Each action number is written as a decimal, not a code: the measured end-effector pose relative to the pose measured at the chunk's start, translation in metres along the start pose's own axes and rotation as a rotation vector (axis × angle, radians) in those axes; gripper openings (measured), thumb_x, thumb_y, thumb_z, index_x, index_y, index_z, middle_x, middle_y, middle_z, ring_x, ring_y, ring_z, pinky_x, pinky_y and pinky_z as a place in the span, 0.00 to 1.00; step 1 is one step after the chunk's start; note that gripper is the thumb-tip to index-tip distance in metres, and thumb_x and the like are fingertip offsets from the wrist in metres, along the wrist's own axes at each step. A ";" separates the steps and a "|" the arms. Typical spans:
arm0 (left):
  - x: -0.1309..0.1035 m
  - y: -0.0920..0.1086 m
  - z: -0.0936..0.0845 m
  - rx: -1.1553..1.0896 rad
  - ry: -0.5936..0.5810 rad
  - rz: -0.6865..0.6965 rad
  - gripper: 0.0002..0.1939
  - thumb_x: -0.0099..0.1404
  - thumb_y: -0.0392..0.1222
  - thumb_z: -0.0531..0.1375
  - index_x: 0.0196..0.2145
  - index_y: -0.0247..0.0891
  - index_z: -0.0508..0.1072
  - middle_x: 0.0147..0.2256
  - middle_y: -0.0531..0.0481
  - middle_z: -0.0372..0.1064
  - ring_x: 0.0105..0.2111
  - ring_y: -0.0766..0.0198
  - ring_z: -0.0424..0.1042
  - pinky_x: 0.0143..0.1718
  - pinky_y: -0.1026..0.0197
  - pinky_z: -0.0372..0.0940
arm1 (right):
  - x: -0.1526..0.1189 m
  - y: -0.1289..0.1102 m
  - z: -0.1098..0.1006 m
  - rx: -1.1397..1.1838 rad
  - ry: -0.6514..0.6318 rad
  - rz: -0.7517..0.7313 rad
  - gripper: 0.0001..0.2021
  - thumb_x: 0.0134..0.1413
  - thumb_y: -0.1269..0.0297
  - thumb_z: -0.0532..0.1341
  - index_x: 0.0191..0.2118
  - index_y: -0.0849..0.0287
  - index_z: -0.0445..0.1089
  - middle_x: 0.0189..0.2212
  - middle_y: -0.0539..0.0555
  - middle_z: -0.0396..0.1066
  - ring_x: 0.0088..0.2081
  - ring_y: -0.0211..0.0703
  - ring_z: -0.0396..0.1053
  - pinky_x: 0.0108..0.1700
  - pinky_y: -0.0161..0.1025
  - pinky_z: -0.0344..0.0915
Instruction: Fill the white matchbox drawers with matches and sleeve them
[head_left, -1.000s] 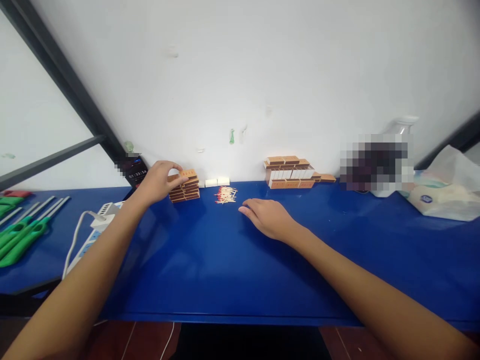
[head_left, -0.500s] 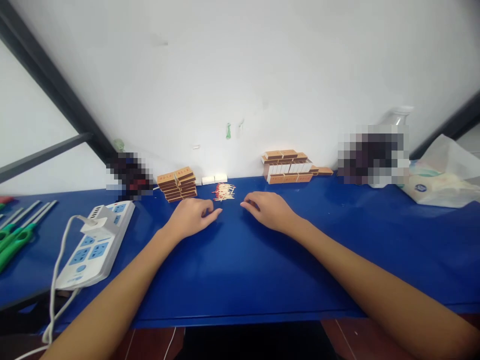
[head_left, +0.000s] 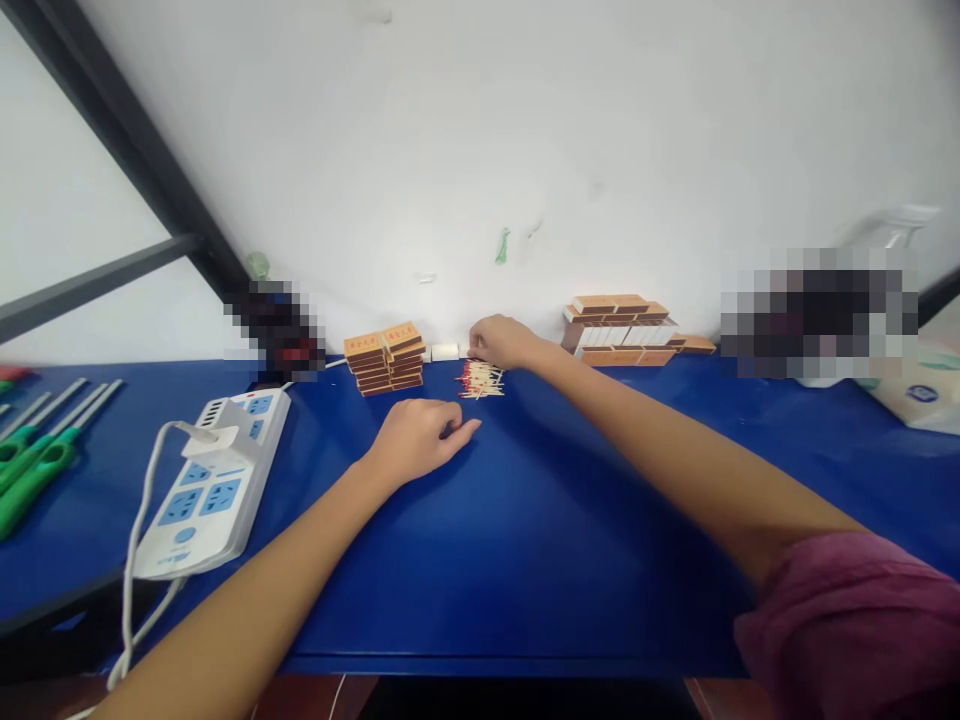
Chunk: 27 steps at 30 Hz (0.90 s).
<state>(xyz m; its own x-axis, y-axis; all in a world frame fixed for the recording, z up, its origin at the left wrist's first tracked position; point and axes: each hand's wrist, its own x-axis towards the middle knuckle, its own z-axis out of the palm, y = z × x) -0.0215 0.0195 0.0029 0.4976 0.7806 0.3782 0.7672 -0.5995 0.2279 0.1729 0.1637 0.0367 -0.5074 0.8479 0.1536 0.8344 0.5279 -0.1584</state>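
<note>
right hand [head_left: 501, 341] reaches the white trays [head_left: 445, 352], grip unclear; left hand [head_left: 417, 438] rests loosely curled, holding nothing, near matches [head_left: 480, 379].

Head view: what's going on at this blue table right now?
A person works at a blue table. The right hand reaches to the back edge by the wall, over a small white box just behind a pile of loose matches. The left hand rests loosely curled on the table, nearer than the pile. Stacked matchbox sleeves sit to its left.
</note>
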 end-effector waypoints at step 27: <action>0.003 0.002 0.005 -0.029 -0.126 -0.023 0.17 0.67 0.58 0.62 0.43 0.42 0.78 0.24 0.55 0.70 0.23 0.64 0.66 0.25 0.60 0.51 | -0.088 -0.002 0.034 0.150 0.117 -0.301 0.10 0.70 0.65 0.57 0.49 0.56 0.74 0.46 0.56 0.66 0.39 0.41 0.67 0.41 0.38 0.62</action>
<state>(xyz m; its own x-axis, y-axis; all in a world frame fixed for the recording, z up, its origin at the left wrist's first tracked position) -0.0160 0.0215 0.0002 0.5283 0.8092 0.2570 0.7679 -0.5845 0.2620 0.2090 0.0897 -0.0093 -0.6906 0.6465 0.3242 0.6056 0.7620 -0.2295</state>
